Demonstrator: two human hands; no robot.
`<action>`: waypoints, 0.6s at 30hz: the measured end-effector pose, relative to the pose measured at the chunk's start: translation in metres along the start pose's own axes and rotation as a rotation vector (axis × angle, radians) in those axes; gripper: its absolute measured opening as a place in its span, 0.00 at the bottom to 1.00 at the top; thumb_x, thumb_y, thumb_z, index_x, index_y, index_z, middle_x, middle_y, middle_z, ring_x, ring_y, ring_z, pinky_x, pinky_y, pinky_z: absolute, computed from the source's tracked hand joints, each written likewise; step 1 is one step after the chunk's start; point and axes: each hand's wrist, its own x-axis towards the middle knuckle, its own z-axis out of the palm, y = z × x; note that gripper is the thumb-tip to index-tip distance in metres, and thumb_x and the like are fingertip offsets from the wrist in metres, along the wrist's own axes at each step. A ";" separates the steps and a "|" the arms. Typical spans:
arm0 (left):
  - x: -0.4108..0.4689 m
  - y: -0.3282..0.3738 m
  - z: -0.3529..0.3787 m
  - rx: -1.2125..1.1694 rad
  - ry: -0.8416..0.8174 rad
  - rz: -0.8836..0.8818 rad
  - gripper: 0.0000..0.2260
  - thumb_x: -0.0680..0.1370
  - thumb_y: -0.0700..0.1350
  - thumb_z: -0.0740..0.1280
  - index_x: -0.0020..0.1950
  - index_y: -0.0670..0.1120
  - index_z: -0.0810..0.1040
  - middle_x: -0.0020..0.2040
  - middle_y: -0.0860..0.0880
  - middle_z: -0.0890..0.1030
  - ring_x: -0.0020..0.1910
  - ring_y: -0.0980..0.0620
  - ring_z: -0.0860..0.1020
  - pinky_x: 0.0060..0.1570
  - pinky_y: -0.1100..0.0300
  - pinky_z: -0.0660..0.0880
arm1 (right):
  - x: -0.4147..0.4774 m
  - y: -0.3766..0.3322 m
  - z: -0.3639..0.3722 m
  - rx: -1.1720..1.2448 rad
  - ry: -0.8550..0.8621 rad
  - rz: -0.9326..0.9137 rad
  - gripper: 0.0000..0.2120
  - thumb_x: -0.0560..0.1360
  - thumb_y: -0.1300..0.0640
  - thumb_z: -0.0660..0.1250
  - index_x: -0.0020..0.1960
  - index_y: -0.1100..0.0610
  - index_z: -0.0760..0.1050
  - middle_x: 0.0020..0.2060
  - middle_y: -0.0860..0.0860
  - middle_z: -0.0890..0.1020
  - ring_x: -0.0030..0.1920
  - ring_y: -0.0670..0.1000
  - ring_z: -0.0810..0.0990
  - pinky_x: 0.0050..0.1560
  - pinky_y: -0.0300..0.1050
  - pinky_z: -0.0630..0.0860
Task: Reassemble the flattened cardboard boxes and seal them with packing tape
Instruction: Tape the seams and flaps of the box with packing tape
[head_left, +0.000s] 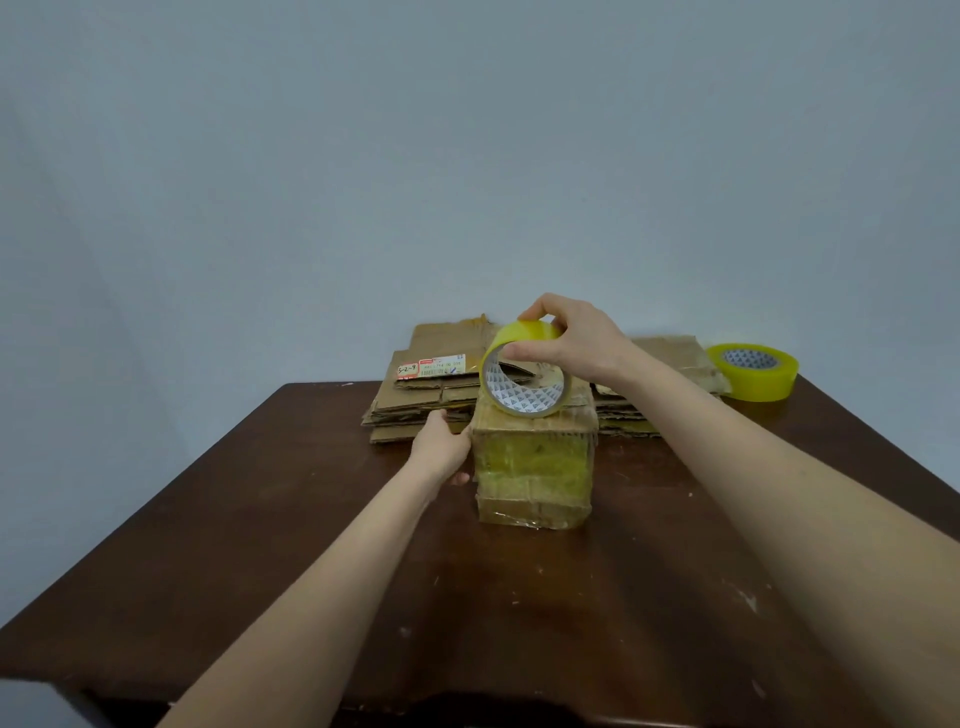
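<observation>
- You are in the sealing step. One small box (535, 467) stands assembled near the middle of the table (311, 519), with yellowish tape already banding its front face.
- Your right hand (571, 338) grips the tape roll (506, 338), thumb on the outer band and fingers hooked through the core. The roll stands on edge on the box's top.
- Your left hand (441, 447) lies against the box's 9 o'clock side, fingers fairly straight, bracing it rather than clutching it.
- I cannot make out a free tape end or a strip running from the roll to the cardboard, so I cannot say how far along the top seam is.
- The next move, as I judge it, calls for drawing tape along the top seam while the left hand stops the light box from sliding, then pressing the strip flat.
- Count: one assembled box; two tape rolls, the one you hold and a spare roll (753, 371) at the box's 2 o'clock, near the table's far corner.
- A pile of flattened boxes (426, 400) sits at the box's 12 o'clock. It holds several sheets, and the layers are too tight to count.
</observation>
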 end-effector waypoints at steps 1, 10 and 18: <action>0.000 0.000 -0.001 0.007 0.062 0.092 0.23 0.80 0.43 0.62 0.74 0.43 0.63 0.61 0.43 0.77 0.35 0.51 0.79 0.28 0.65 0.75 | 0.000 0.000 0.000 -0.003 0.009 0.002 0.19 0.65 0.42 0.76 0.50 0.48 0.74 0.44 0.47 0.75 0.45 0.49 0.73 0.38 0.39 0.67; -0.036 0.015 0.013 -0.004 -0.079 0.555 0.25 0.80 0.47 0.62 0.76 0.50 0.60 0.69 0.53 0.71 0.68 0.55 0.68 0.62 0.62 0.65 | -0.002 0.004 0.004 0.016 0.017 0.007 0.22 0.66 0.42 0.76 0.58 0.45 0.76 0.52 0.46 0.78 0.55 0.49 0.75 0.52 0.44 0.72; -0.025 0.016 0.009 0.388 -0.036 0.684 0.17 0.82 0.48 0.57 0.71 0.46 0.69 0.70 0.50 0.71 0.68 0.51 0.69 0.62 0.58 0.67 | -0.022 0.016 -0.009 0.294 0.093 0.123 0.22 0.65 0.51 0.79 0.54 0.53 0.76 0.44 0.52 0.80 0.43 0.49 0.79 0.41 0.41 0.73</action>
